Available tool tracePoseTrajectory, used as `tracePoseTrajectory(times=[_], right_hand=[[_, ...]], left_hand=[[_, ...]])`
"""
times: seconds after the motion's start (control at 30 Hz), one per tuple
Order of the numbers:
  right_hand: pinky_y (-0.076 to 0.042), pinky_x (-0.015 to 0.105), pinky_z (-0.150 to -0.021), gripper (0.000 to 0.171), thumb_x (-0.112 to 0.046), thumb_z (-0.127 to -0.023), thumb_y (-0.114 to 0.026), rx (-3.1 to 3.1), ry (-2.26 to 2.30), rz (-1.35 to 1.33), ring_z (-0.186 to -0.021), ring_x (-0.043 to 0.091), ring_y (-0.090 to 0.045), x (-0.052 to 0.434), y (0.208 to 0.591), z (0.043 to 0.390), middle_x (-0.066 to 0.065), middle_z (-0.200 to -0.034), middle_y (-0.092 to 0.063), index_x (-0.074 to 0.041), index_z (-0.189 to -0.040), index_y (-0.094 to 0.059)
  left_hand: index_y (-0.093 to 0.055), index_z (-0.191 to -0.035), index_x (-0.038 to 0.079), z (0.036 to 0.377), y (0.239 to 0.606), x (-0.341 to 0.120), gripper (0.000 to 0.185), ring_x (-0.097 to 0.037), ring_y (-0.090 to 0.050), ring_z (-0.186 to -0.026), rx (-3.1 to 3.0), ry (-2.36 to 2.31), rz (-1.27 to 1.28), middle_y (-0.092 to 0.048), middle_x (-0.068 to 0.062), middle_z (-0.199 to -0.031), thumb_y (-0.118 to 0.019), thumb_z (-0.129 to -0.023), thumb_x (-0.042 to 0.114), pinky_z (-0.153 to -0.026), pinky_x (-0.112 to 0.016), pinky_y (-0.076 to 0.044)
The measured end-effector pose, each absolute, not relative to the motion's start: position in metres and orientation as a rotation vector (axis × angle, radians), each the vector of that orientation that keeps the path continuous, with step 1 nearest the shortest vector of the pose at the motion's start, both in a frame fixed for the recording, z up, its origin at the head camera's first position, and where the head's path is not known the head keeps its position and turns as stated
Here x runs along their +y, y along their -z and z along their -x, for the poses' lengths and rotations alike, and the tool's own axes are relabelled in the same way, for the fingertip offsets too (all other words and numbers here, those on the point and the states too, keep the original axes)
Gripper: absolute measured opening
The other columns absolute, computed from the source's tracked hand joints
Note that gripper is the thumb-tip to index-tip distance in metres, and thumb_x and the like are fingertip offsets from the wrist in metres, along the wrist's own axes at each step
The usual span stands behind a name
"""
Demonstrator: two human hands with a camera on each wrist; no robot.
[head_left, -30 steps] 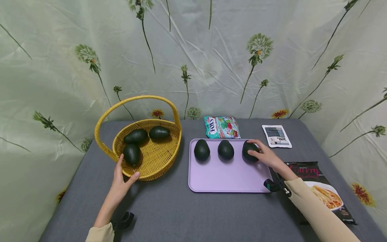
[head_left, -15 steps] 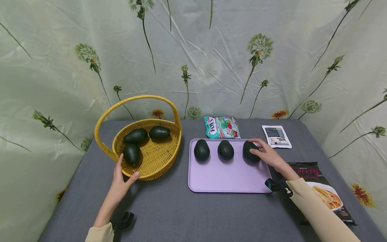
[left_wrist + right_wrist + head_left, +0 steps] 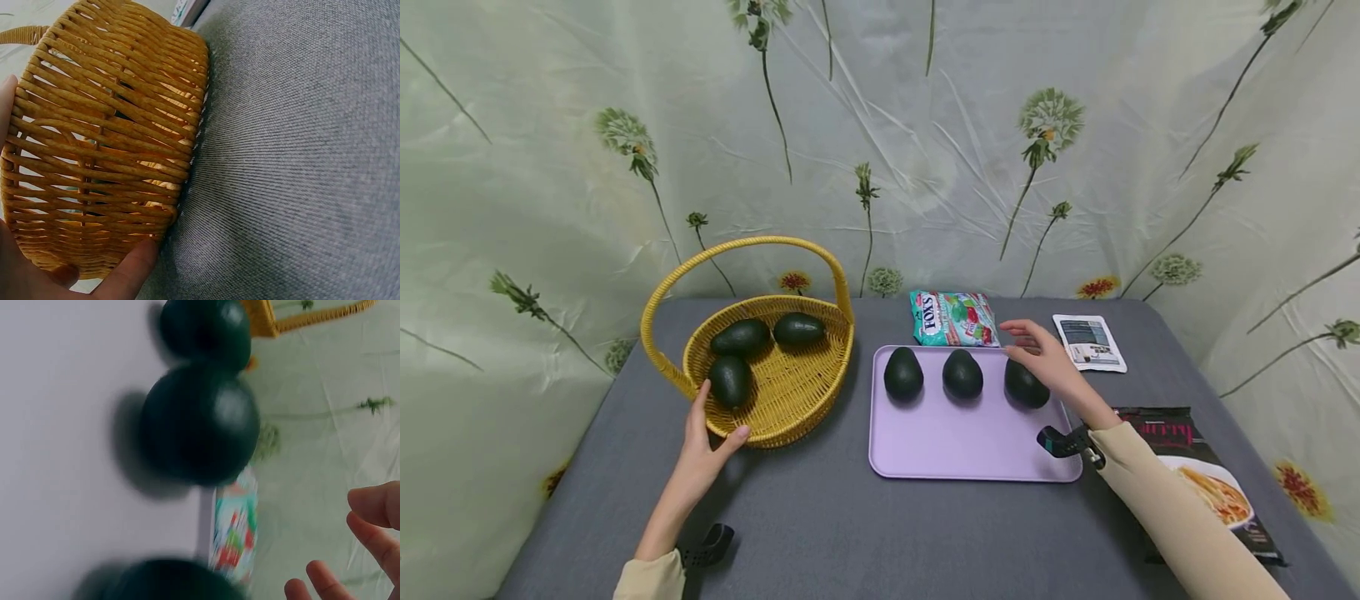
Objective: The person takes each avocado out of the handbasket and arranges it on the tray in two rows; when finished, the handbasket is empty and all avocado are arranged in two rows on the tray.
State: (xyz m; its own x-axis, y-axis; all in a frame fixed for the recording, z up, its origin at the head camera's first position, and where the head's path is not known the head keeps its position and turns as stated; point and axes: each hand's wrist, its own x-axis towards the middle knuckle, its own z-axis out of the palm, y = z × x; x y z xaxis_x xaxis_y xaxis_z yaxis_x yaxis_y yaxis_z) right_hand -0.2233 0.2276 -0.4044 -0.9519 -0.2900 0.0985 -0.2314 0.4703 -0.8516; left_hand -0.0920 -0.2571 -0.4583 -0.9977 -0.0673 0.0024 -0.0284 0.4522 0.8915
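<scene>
My left hand (image 3: 700, 450) grips the near rim of a yellow wicker basket (image 3: 790, 425), thumb on the outside and fingers over the edge; the left wrist view shows the basket wall (image 3: 106, 156) against my palm. Three dark avocados (image 3: 741, 337) lie inside it. A lilac tray (image 3: 962, 442) holds three more avocados in a row along its far edge. My right hand (image 3: 1041, 354) hovers open just above the rightmost avocado (image 3: 1028, 389) without touching it. In the right wrist view, my right fingers (image 3: 372, 509) spread apart from the blurred avocado (image 3: 200, 425).
A teal candy bag (image 3: 951, 317) lies just behind the tray. A small white packet (image 3: 1088, 342) sits at the back right, and a dark noodle packet (image 3: 1195, 467) lies under my right forearm. A flowered curtain hangs around the grey table (image 3: 850, 533).
My right hand has let go of the rightmost avocado and lifted up and back, fingers straightened. The left hand stays on the basket.
</scene>
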Motion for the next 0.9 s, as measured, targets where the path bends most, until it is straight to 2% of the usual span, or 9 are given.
tracePoseTrajectory(times=[0.13,0.3,0.47,0.57,0.7,0.83,0.9], right_hand=[[-0.034,0.053,-0.099,0.038,-0.003,-0.094,-0.057,2.575,1.587,0.548,-0.119,0.047,-0.044,0.196,0.4,0.231,0.032,-0.127,-0.047,0.006,-0.13,-0.049],[-0.036,0.05,-0.099,0.038,-0.004,-0.093,-0.058,2.43,1.649,0.714,-0.117,0.046,-0.047,0.146,0.395,0.237,0.026,-0.127,-0.051,0.004,-0.13,-0.051],[-0.039,0.043,-0.098,0.038,-0.004,-0.095,-0.058,2.282,1.645,0.878,-0.117,0.037,-0.049,0.093,0.391,0.242,0.02,-0.131,-0.05,0.002,-0.131,-0.051],[-0.039,0.04,-0.099,0.038,-0.004,-0.095,-0.057,2.224,1.609,0.979,-0.119,0.036,-0.049,0.063,0.39,0.244,0.021,-0.132,-0.049,0.001,-0.132,-0.051],[-0.038,0.044,-0.099,0.039,-0.003,-0.094,-0.058,2.159,1.563,1.091,-0.121,0.04,-0.046,0.027,0.387,0.249,0.024,-0.133,-0.048,0.002,-0.132,-0.05],[-0.036,0.044,-0.101,0.041,-0.001,-0.093,-0.059,2.137,1.521,1.099,-0.123,0.035,-0.045,-0.002,0.386,0.26,0.018,-0.135,-0.049,0.001,-0.133,-0.051],[-0.035,0.041,-0.103,0.043,0.0,-0.092,-0.06,2.158,1.486,1.076,-0.125,0.031,-0.045,-0.015,0.386,0.266,0.014,-0.136,-0.049,-0.001,-0.134,-0.051]], left_hand=[[0.007,-0.154,0.022,0.092,0.458,-0.257,0.092,-0.043,0.008,-0.14,-2.642,1.617,-0.086,0.011,-0.022,-0.155,-0.062,-0.094,0.027,-0.1,-0.071,-0.008],[0.007,-0.154,0.021,0.091,0.458,-0.256,0.092,-0.042,0.007,-0.14,-2.638,1.613,-0.083,0.01,-0.022,-0.155,-0.062,-0.094,0.028,-0.1,-0.071,-0.008],[0.007,-0.154,0.022,0.091,0.458,-0.256,0.092,-0.042,0.007,-0.14,-2.635,1.616,-0.084,0.01,-0.022,-0.155,-0.062,-0.094,0.026,-0.101,-0.07,-0.007],[0.007,-0.154,0.022,0.091,0.458,-0.257,0.092,-0.042,0.007,-0.14,-2.636,1.619,-0.086,0.01,-0.022,-0.155,-0.062,-0.094,0.026,-0.101,-0.07,-0.008],[0.008,-0.154,0.023,0.09,0.458,-0.257,0.093,-0.042,0.008,-0.14,-2.64,1.625,-0.09,0.011,-0.021,-0.155,-0.062,-0.094,0.026,-0.1,-0.071,-0.008],[0.009,-0.154,0.024,0.09,0.457,-0.257,0.094,-0.043,0.009,-0.14,-2.645,1.628,-0.09,0.012,-0.021,-0.155,-0.062,-0.094,0.027,-0.1,-0.071,-0.008],[0.009,-0.154,0.024,0.09,0.457,-0.257,0.093,-0.043,0.008,-0.14,-2.643,1.629,-0.092,0.012,-0.021,-0.155,-0.062,-0.094,0.027,-0.1,-0.071,-0.007]])
